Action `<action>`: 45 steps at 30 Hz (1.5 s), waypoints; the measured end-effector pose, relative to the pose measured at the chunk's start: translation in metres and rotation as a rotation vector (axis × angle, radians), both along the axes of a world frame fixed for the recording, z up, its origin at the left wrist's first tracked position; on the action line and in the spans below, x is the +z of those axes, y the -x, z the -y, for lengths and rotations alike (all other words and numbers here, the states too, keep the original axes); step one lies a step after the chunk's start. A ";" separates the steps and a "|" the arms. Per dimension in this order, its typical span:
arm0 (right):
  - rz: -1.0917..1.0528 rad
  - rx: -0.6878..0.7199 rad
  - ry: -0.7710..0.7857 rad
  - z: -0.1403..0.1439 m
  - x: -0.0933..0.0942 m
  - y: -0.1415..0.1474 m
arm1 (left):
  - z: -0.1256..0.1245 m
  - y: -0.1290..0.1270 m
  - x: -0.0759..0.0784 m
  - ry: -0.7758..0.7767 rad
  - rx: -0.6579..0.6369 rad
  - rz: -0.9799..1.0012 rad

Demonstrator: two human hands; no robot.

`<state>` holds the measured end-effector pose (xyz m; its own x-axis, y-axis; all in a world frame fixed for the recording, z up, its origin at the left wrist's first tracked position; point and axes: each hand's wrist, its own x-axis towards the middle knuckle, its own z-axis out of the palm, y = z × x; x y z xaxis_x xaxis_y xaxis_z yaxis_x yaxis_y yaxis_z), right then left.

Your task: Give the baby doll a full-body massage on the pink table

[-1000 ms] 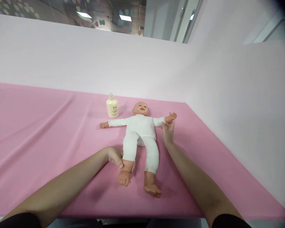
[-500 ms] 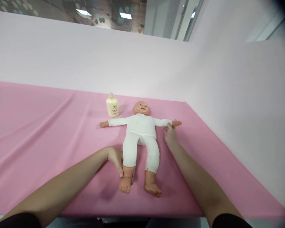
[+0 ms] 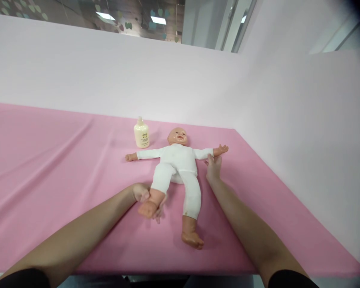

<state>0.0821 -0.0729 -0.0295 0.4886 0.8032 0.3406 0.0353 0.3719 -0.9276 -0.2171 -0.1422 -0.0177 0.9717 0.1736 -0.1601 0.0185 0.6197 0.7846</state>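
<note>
From the head view, the doll [image 3: 177, 168] lies face-up near the far right corner of the pink surface [image 3: 48, 160], beside a lotion bottle [image 3: 141, 135]. The left hand [image 3: 144, 196] grips its raised foot, and the right hand [image 3: 213, 168] pinches its wrist. It looks light, with a soft cloth body and stiff plastic limbs, which offer the firmest hold.

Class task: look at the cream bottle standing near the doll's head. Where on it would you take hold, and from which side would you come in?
Probably grip the bottle around its wide rounded body, below the narrow cap. It stands upright on the pink cloth, apart from the doll. Come from its open left, since the doll's outstretched arm lies just in front and the head is to its right.
</note>
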 end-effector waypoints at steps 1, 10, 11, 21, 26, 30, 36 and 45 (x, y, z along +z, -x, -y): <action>0.047 0.010 -0.034 0.001 0.001 0.003 | -0.002 0.000 -0.002 0.004 -0.058 0.111; 0.873 0.194 -0.346 0.019 0.003 0.022 | -0.016 -0.014 0.002 0.175 0.495 0.133; 0.947 0.188 -0.388 0.020 0.005 0.023 | -0.017 -0.015 0.001 0.188 0.514 0.107; 1.049 0.188 -0.453 0.022 0.009 0.023 | -0.016 -0.022 0.002 0.182 0.549 0.017; 0.650 0.169 -0.264 0.017 0.003 0.022 | -0.012 -0.010 -0.001 0.039 0.315 -0.005; 0.180 0.082 -0.137 0.010 0.004 0.014 | -0.008 0.001 0.004 -0.164 -0.128 -0.109; -0.355 0.014 0.099 -0.002 0.003 -0.007 | -0.005 -0.001 0.008 -0.354 -0.337 -0.176; -0.508 0.026 0.155 -0.005 0.000 -0.010 | -0.004 -0.006 0.017 -0.453 -0.349 -0.126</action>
